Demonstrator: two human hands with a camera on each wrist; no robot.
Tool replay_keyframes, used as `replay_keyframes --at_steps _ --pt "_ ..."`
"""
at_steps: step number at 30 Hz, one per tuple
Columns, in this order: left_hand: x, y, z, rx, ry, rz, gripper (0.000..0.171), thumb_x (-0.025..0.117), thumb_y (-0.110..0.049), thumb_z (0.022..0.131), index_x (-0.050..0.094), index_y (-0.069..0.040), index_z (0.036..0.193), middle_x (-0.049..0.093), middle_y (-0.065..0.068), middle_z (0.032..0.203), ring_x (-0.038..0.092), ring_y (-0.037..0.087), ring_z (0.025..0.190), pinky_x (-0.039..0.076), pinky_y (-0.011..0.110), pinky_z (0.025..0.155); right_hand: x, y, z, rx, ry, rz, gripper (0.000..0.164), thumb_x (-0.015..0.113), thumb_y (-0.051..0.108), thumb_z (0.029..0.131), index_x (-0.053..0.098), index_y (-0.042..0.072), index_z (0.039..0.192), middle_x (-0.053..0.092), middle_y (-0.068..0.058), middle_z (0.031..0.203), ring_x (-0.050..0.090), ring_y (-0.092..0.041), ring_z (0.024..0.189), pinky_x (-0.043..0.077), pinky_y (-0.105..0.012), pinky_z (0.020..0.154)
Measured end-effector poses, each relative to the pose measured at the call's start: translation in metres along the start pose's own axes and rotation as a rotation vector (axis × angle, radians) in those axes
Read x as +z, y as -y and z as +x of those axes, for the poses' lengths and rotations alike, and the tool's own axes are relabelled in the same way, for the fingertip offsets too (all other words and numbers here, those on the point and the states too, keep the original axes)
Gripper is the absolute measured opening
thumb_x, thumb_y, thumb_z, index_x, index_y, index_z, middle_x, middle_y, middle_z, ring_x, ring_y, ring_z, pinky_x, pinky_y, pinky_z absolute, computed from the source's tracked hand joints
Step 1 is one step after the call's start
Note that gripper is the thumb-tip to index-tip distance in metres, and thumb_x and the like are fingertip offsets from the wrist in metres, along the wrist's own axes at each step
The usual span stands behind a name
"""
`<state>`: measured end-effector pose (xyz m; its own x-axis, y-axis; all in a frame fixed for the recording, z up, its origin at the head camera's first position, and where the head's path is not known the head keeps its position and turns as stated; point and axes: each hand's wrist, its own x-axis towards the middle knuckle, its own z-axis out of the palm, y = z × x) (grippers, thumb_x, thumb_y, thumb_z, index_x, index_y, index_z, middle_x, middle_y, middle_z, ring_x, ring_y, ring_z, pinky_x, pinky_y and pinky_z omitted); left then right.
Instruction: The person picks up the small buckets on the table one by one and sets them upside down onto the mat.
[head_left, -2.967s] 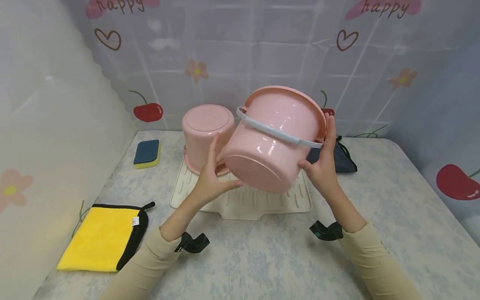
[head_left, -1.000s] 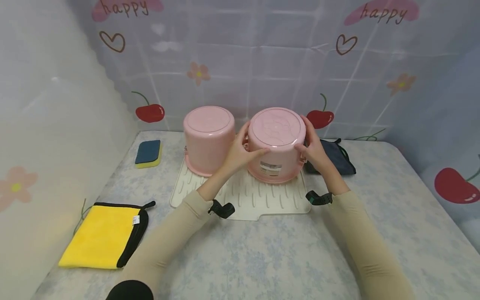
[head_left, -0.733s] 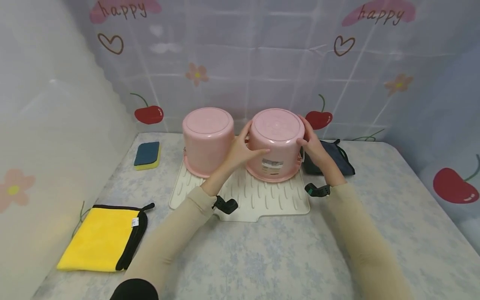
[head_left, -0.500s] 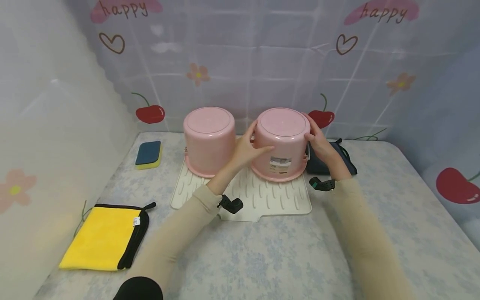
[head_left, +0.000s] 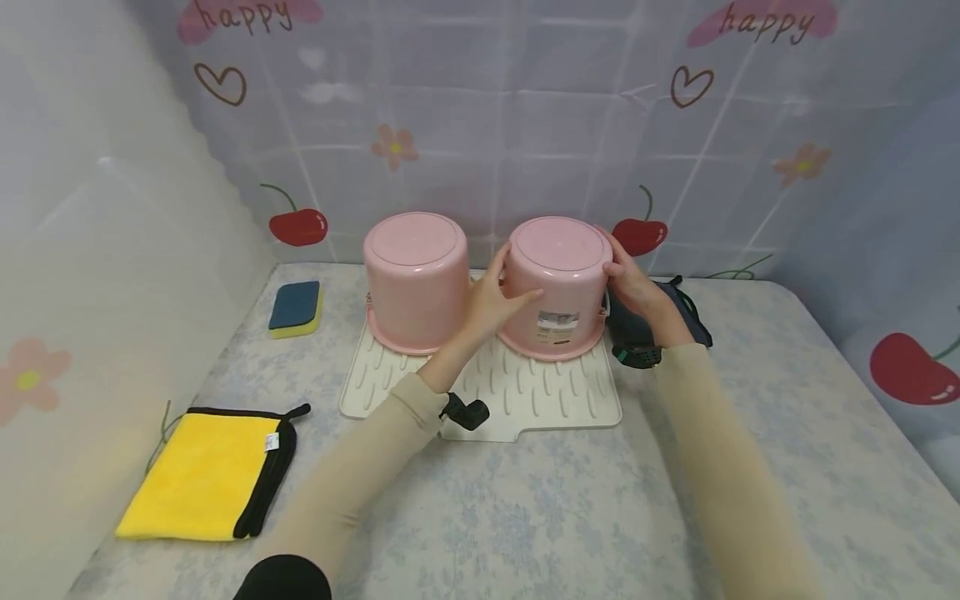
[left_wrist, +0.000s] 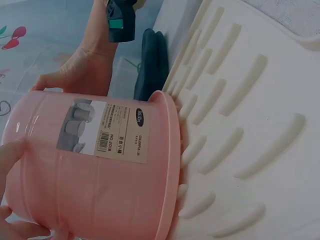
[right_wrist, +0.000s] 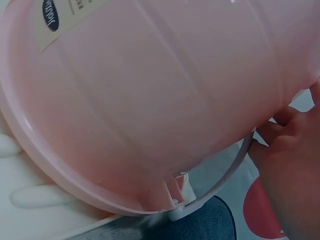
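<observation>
A pink bucket [head_left: 564, 250] with a paper label [head_left: 557, 327] stands upside down on the cream ribbed draining mat [head_left: 543, 404]. My left hand [head_left: 489, 310] holds its left side, thumb across the front and fingers behind. On the other side my right hand [head_left: 634, 293] grips the bucket near its upturned base. The right wrist view shows the grey handle [right_wrist: 220, 185] hanging at the rim, close by that hand. To the left, a second pink bucket [head_left: 417, 287] also sits upside down on the mat, partly behind my left hand.
A dark blue folded cloth [head_left: 633, 325] lies behind my right wrist. At the left are a blue and yellow sponge [head_left: 296, 308] and a yellow towel [head_left: 202, 475] with black edging. A printed curtain [head_left: 525, 108] hangs right behind the buckets.
The bucket, earlier held tilted in the air with both hands, has come down rim-first onto the mat. It has turned so the label faces front, then shifted slightly right.
</observation>
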<state>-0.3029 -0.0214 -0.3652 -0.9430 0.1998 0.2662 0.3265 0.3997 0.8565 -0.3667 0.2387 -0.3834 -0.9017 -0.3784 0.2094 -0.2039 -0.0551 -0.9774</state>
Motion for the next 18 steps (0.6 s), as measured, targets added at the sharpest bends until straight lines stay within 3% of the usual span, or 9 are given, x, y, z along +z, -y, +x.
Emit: replay_keyframes --at_steps 5,12,14,18 --pt "0.002 0.002 -0.002 0.020 0.022 0.060 0.095 0.075 -0.034 0.082 0.015 -0.019 0.154 0.042 0.015 0.148 0.047 0.029 0.131 0.041 0.039 0.109 -0.003 0.001 -0.002 0.004 -0.017 -0.027 0.092 0.068 0.040 0.086 0.011 0.018 0.154 0.011 -0.012 0.160 0.022 -0.016 0.140 0.005 -0.052 0.121" --pt "-0.005 0.007 0.000 0.037 0.063 -0.005 0.088 0.071 -0.025 0.086 0.014 -0.020 0.154 0.039 0.014 0.149 0.046 0.029 0.132 0.042 0.039 0.108 0.003 0.002 -0.009 0.012 -0.116 -0.116 0.059 0.042 0.015 0.101 0.016 0.022 0.154 0.020 -0.013 0.159 0.039 -0.008 0.128 0.031 -0.037 0.109" --pt "-0.009 0.006 0.000 0.037 0.088 -0.008 0.086 0.069 -0.023 0.088 0.014 -0.020 0.154 0.035 0.014 0.153 0.045 0.031 0.134 0.041 0.038 0.109 0.007 0.002 -0.014 0.026 -0.168 -0.160 0.057 0.042 0.018 0.102 0.018 0.021 0.154 0.022 -0.013 0.158 0.039 -0.012 0.132 0.032 -0.037 0.112" --pt "-0.020 0.003 -0.003 0.048 0.177 0.049 0.082 0.064 -0.023 0.092 0.012 -0.016 0.154 0.031 0.014 0.154 0.046 0.034 0.133 0.041 0.039 0.109 0.015 0.006 -0.028 0.052 -0.263 -0.260 0.059 0.046 0.033 0.101 0.023 0.015 0.152 0.027 -0.017 0.155 0.035 -0.023 0.138 0.027 -0.050 0.116"
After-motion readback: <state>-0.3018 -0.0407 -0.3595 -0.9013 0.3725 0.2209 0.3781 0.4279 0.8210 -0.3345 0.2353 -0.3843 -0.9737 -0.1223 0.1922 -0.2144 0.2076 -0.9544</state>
